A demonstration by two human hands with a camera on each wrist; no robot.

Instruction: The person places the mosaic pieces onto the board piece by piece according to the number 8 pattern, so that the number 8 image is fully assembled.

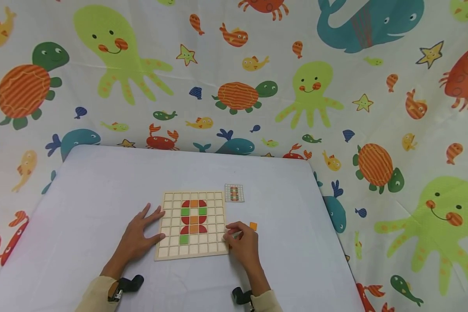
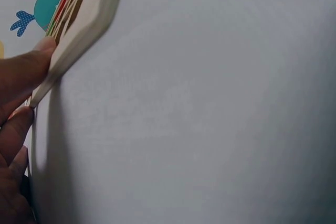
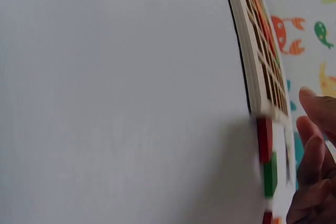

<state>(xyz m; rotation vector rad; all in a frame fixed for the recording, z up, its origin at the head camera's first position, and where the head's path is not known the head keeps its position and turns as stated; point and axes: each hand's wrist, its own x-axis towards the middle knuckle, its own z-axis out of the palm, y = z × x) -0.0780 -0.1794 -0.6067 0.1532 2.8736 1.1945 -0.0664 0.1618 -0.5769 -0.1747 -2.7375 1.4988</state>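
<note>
A wooden grid board (image 1: 214,248) lies on the white table. Red, green and orange tiles fill some of its middle squares, with a lone green tile (image 1: 184,239) lowest. Along the board's left edge my left hand (image 1: 137,234) spreads its fingers, thumb and fingertips touching the rim. My right hand (image 1: 245,245) hovers by the right edge, fingers loosely bent; the right wrist view shows nothing between thumb and forefinger. Beside that hand lies an orange tile (image 1: 253,226). A red piece (image 3: 264,139) and a green piece (image 3: 270,174) sit past the board's corner, mostly hidden by the hand in the head view.
A small pattern card (image 1: 234,193) with a printed grid lies at the board's upper right corner. The white cloth (image 1: 288,260) covers the table. Behind it hangs a curtain (image 1: 140,117) printed with sea animals.
</note>
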